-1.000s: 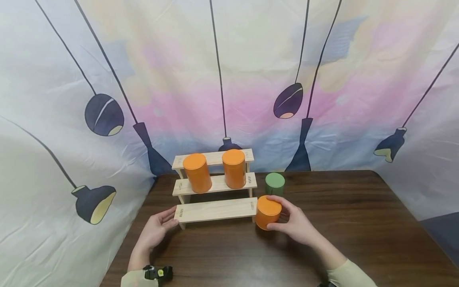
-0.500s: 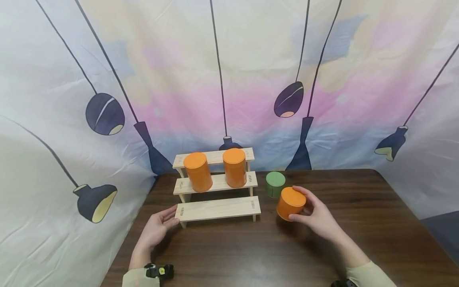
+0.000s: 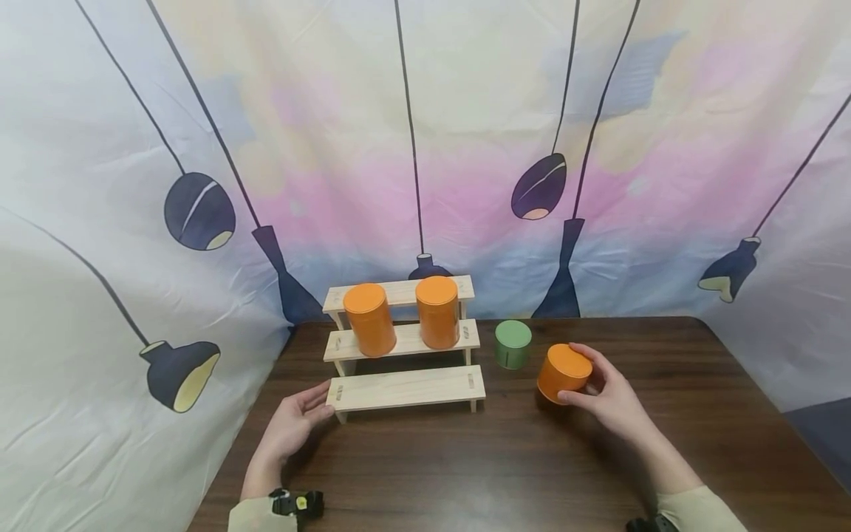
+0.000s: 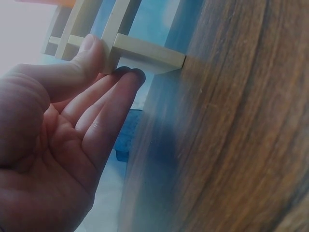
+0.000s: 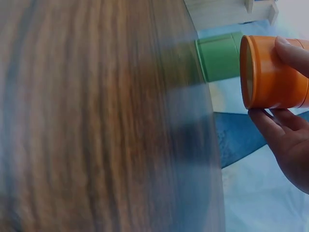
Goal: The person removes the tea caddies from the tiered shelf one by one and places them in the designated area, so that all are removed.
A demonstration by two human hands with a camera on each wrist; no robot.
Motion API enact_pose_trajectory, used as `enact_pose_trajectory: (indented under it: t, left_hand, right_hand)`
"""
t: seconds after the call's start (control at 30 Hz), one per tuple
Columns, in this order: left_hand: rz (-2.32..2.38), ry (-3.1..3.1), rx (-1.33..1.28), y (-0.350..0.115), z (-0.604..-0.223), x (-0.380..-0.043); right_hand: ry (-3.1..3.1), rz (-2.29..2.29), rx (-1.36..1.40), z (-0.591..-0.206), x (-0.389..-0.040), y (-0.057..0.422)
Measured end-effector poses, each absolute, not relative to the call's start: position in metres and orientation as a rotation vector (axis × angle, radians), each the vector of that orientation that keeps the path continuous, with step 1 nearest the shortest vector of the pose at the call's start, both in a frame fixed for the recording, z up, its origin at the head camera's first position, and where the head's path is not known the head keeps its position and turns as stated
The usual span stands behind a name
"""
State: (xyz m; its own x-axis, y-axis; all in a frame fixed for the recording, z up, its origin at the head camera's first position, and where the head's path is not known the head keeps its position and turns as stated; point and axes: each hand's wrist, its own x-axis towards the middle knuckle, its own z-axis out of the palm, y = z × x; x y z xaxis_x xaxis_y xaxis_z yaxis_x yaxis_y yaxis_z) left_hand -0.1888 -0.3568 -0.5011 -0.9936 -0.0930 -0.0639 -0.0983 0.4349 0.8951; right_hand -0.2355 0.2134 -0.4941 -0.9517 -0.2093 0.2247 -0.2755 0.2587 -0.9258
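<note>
My right hand (image 3: 614,403) grips a short orange tin (image 3: 561,374) between thumb and fingers. In the right wrist view the base of this orange tin (image 5: 275,72) is raised off the table. My left hand (image 3: 290,426) pinches the left end of the lowest step of a three-step wooden display rack (image 3: 405,389), thumb on top and fingers underneath. On the rack's middle step stand two taller orange tins, a left tin (image 3: 370,321) and a right tin (image 3: 439,314). A green tin (image 3: 513,345) stands on the table, between the rack and the held tin.
The dark wooden table (image 3: 425,473) runs back to a printed cloth backdrop (image 3: 465,148) with painted hanging lamps. The table's right edge slants away beyond my right hand. Cameras are strapped to both wrists.
My right hand has carried the short orange tin from the right end of the lowest step to the right, past the green tin. My left hand has stayed on the rack.
</note>
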Motion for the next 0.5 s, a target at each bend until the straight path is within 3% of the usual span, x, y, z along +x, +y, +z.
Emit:
enact_pose_trajectory:
  t: [0.5]
  left_hand:
    - [1.66,2.661,-0.176,-0.357,-0.501,-0.188]
  right_hand:
    - [-2.481,1.794,0.419,-0.503,-0.254,0.219]
